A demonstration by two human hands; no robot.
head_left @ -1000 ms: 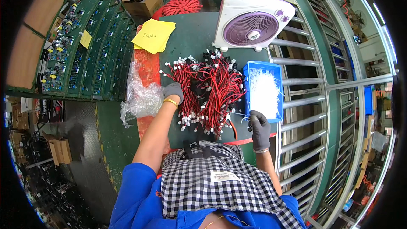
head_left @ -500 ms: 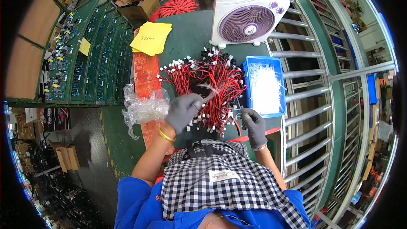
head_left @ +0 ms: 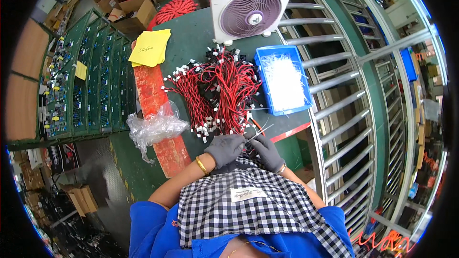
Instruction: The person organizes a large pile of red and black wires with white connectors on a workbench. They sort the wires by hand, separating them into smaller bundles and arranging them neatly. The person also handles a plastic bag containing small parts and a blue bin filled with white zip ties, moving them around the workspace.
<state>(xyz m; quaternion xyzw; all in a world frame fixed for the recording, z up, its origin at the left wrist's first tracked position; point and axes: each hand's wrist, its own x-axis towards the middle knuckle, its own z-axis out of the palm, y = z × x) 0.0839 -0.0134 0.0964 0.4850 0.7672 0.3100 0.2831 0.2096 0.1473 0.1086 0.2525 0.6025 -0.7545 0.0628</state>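
Observation:
My grey-gloved left hand (head_left: 225, 149) and grey-gloved right hand (head_left: 266, 153) are close together at the near table edge, just above the apron. Both have their fingers closed. A thin white cable tie (head_left: 260, 133) sticks up between them, pinched by the right fingers. Something dark shows below the fingertips; what the left fingers grip is mostly hidden. Just beyond the hands lies a heap of red and black wire harnesses (head_left: 234, 86) with small white connectors. A blue bin (head_left: 288, 111) full of thin white cable ties stands to its right.
A white fan (head_left: 251, 12) with a purple grille stands at the back. Yellow paper sheets (head_left: 150, 48) and crumpled clear plastic (head_left: 158, 126) lie along the left edge. A green rack of circuit boards (head_left: 91, 83) is on the left; a roller conveyor (head_left: 334, 98) runs along the right.
My left hand has drawn back from the harness heap toward the apron. My right hand has come inward from beside the bin to meet it. The whole view has shifted slightly.

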